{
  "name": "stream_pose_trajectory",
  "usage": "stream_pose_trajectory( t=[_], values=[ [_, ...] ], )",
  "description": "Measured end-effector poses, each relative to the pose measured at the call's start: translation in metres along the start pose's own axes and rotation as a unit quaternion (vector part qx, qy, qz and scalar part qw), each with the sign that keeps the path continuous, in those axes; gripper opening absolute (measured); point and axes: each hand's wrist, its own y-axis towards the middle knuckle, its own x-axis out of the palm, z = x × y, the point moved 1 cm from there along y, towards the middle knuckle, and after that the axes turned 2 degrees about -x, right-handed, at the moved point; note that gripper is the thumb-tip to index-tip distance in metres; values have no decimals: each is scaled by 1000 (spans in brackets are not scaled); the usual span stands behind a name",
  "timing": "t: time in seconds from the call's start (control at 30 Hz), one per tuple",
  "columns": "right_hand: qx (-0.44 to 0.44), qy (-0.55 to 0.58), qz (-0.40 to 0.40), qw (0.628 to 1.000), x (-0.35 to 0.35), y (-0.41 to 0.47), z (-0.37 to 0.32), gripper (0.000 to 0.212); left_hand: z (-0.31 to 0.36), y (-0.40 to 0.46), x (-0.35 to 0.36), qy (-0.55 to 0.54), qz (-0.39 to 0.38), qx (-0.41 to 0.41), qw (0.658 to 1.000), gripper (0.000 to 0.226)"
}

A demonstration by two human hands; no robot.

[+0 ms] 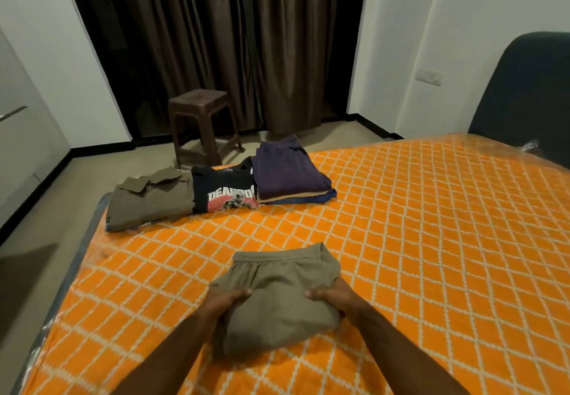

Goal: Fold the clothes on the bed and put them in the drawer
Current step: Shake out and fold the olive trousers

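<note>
A folded olive-grey garment with an elastic waistband [279,296] lies on the orange checked bed [416,225] in front of me. My left hand [223,303] grips its left side with the thumb on top and the fingers tucked under. My right hand [334,297] grips its right side the same way. At the bed's far left edge lie a folded olive shirt [151,202], a folded black printed T-shirt [225,192] and a stack topped by a purple garment [287,172].
A brown plastic stool [202,123] stands on the floor beyond the bed, before dark curtains [216,40]. A dark headboard [530,92] rises at the right. A grey cabinet [21,123] runs along the left wall.
</note>
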Motion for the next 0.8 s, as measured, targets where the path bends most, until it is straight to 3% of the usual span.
stream_pose_trajectory(
  t=[0.03,0.1,0.23,0.3,0.47,0.57,0.7,0.73,0.8],
  values=[
    [11,13,4,1000,0,6,-2,63,10,2,5,-14,-7,16,1000,55],
    [-2,23,30,999,-10,37,-16,49,36,24,13,-44,-29,46,998,68],
    [-81,19,46,995,-48,104,-97,50,130,69,29,-86,-50,140,985,41],
    [-124,7,50,991,-70,147,-151,51,191,97,37,-95,-51,175,979,39],
    [-166,-40,85,982,-106,254,-245,48,299,189,42,-71,-27,217,973,68],
    [-98,-136,138,976,-121,329,-244,58,320,248,59,-9,-6,178,984,81],
    [55,-176,116,976,-120,404,-211,108,311,325,87,75,28,69,994,112],
    [71,-168,109,977,-117,410,-204,112,309,337,89,98,41,61,992,124],
    [96,-135,89,982,-106,426,-196,96,311,365,91,126,47,53,989,151]
  ],
)
